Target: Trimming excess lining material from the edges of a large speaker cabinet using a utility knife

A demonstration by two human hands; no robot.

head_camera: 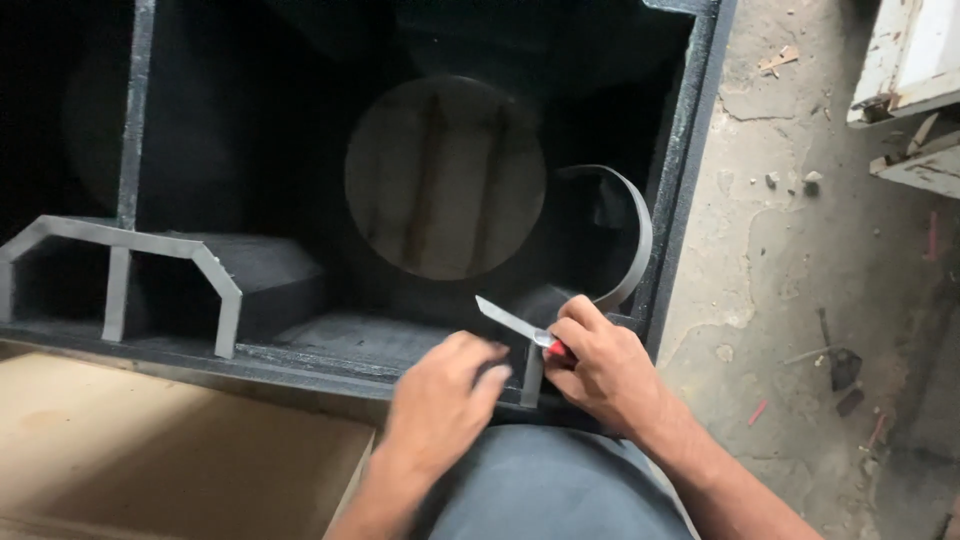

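My right hand [600,365] grips a red-handled knife [515,325] at the black box's [690,150] near edge. My left hand [445,400] presses loosely curled just left of it, holding nothing. A grey strip [632,235] curls just beyond.

Both bare forearms reach in from the bottom edge, converging toward the middle. The left hand [440,405] lies palm down, fingers curled and slightly blurred, knuckles toward the camera. Just beside it, the right hand [600,365] is closed in a firm grip, thumb on top, wrist bent inward.

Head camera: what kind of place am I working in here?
Probably a rough carpentry workshop: a black-painted wooden cabinet with a round cut-out, a bare, chipped concrete floor littered with scraps, and a red-handled knife in the right hand.
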